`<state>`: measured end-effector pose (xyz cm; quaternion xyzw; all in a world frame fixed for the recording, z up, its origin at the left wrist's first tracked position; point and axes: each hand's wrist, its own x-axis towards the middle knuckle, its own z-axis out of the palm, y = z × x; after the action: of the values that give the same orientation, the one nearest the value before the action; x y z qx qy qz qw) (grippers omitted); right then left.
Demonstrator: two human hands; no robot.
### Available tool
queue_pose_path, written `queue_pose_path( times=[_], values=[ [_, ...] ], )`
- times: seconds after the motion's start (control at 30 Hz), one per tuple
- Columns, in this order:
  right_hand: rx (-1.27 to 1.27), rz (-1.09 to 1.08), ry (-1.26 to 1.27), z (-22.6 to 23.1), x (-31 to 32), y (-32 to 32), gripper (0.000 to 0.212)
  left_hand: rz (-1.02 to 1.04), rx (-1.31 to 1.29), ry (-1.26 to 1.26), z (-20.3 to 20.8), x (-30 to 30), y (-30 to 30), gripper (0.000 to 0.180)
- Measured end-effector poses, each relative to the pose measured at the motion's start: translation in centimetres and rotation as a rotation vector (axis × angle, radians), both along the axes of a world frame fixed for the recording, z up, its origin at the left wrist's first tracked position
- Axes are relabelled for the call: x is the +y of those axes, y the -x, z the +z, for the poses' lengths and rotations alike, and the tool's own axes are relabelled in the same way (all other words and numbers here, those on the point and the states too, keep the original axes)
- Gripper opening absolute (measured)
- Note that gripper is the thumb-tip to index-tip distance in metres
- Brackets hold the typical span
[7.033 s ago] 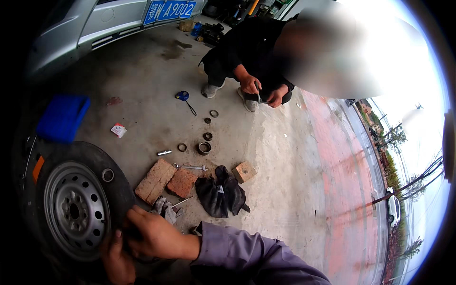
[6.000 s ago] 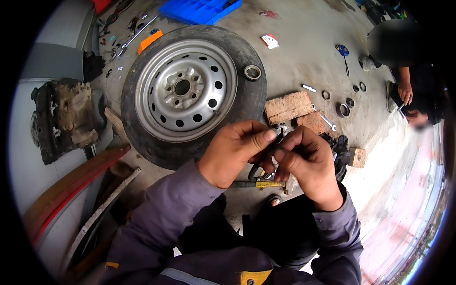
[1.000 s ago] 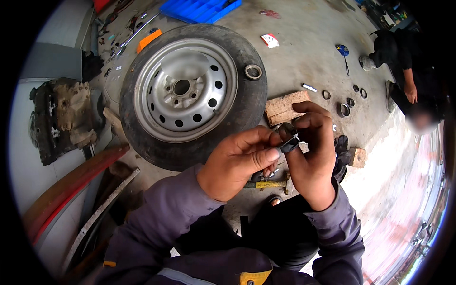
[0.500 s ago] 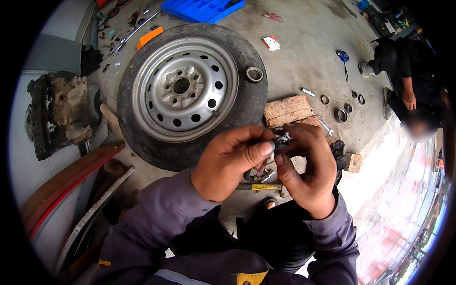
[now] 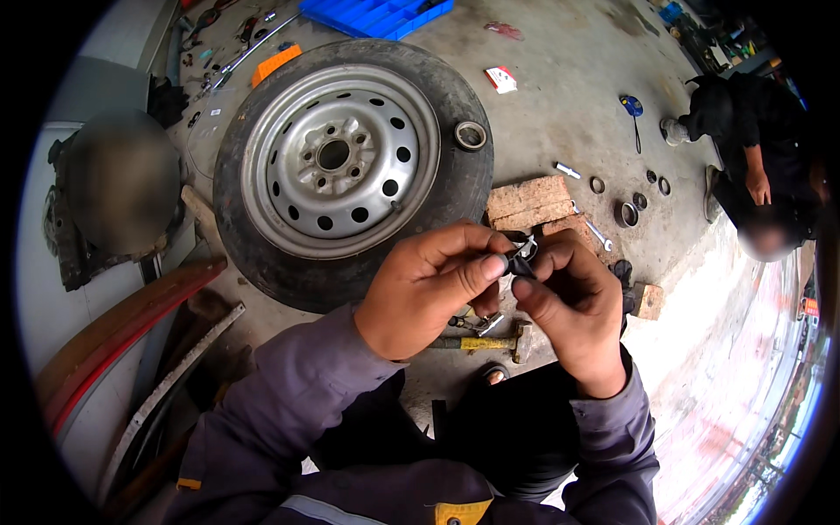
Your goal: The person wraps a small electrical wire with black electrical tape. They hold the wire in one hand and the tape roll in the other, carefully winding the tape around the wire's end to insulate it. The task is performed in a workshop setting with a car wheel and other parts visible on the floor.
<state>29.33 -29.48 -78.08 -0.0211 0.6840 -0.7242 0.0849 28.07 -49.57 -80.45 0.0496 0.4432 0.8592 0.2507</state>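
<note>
My left hand (image 5: 429,284) pinches a small black-and-silver part (image 5: 524,252) between thumb and fingers, just past the tyre's near right edge. My right hand (image 5: 573,302) closes on the part's other side, thumb and curled fingers against it. Its exact kind is hard to make out because the fingers cover much of it. Beyond my hands lies a tyre (image 5: 468,192) on a silver steel wheel rim (image 5: 297,197). Below my fingers, a hammer (image 5: 477,343) with a yellow-and-black handle rests on the floor beside a small metal tool (image 5: 490,324).
Bricks (image 5: 528,203), a wrench (image 5: 599,233) and several metal rings (image 5: 626,213) lie to the right. One bearing ring (image 5: 470,136) sits on the tyre. A blue tray (image 5: 376,16) is at the back, a dirty metal casting (image 5: 74,236) at left. Another person (image 5: 752,131) crouches at far right.
The small part has turned between my fingers, showing more of its black piece. My right fingers have shifted slightly, uncovering the hammer's head. The tyre and floor items stay in place.
</note>
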Motion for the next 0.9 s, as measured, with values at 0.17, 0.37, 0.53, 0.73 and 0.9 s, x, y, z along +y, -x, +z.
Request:
queue_pose_path(
  times=[0.17, 0.37, 0.53, 0.73, 0.9],
  values=[
    [-0.296, -0.063, 0.169, 1.2, 0.1, 0.2, 0.015, 0.11, 0.008, 0.039, 0.4, 1.0, -0.6, 0.017],
    [-0.172, -0.121, 0.155, 2.7, -1.4, -0.9, 0.01, 0.318, 0.848, 0.652, 2.1, 1.5, -0.4, 0.019],
    [0.022, -0.128, -0.087, 2.0, -0.8, -0.5, 0.029, 0.362, 0.53, 0.523, -0.4, 1.2, -0.3, 0.015],
    [0.424, 0.09, -0.41, 0.5, 0.3, 1.2, 0.023, 0.207, 0.304, 0.324, 0.3, 0.7, 0.0, 0.014],
    [0.67, 0.08, -0.583, 0.7, -0.5, 1.0, 0.023, -0.084, 0.226, 0.413, 0.6, -1.3, 1.3, 0.018]
  ],
)
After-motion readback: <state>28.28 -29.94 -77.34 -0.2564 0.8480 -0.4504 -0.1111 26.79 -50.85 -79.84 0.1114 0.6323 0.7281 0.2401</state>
